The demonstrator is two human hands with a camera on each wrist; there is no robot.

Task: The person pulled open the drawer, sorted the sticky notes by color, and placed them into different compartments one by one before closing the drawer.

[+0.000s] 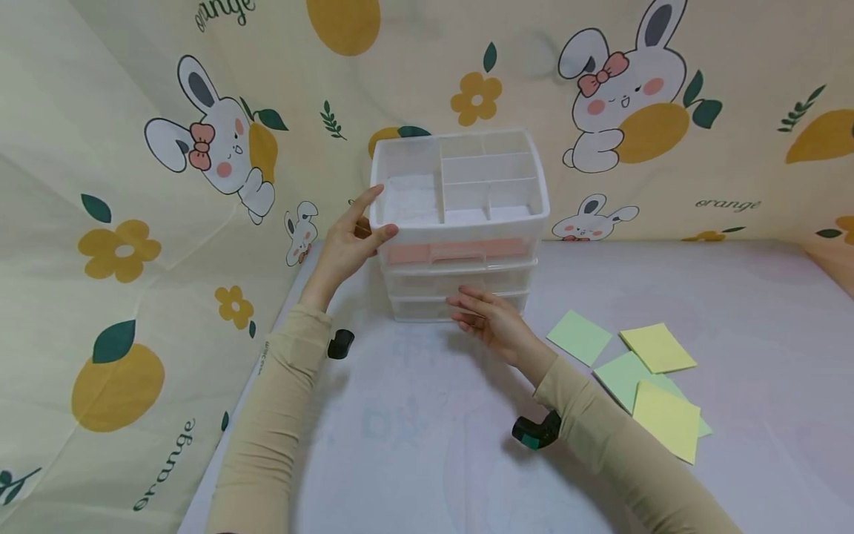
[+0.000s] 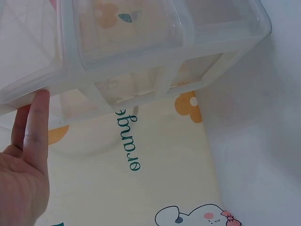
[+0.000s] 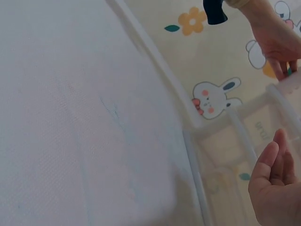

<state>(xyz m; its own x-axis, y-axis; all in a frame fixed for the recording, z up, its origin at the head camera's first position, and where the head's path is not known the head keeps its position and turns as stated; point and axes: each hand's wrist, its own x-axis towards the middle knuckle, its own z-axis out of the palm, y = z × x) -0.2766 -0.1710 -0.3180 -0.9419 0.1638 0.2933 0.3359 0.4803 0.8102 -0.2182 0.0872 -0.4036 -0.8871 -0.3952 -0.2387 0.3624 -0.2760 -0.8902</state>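
A white plastic drawer unit (image 1: 460, 226) with clear drawers stands against the patterned backdrop, its open top split into several compartments. Something pink (image 1: 414, 254) shows through the upper drawer. My left hand (image 1: 347, 241) holds the unit's upper left corner, thumb at the front of the rim and fingers along the side. In the left wrist view, the fingers (image 2: 38, 127) reach up against the underside of the rim. My right hand (image 1: 490, 326) hovers in front of the lowest drawers with nothing in it, fingers loosely bent. The right wrist view shows its fingertips overlapping the drawer fronts.
Green sticky notes (image 1: 579, 337) and yellow sticky notes (image 1: 659, 347) lie loosely spread on the pale table (image 1: 400, 445), right of the unit. A cloth backdrop (image 1: 414, 81) printed with rabbits and oranges rises behind and to the left. Black wrist devices (image 1: 537, 430) sit by both sleeves.
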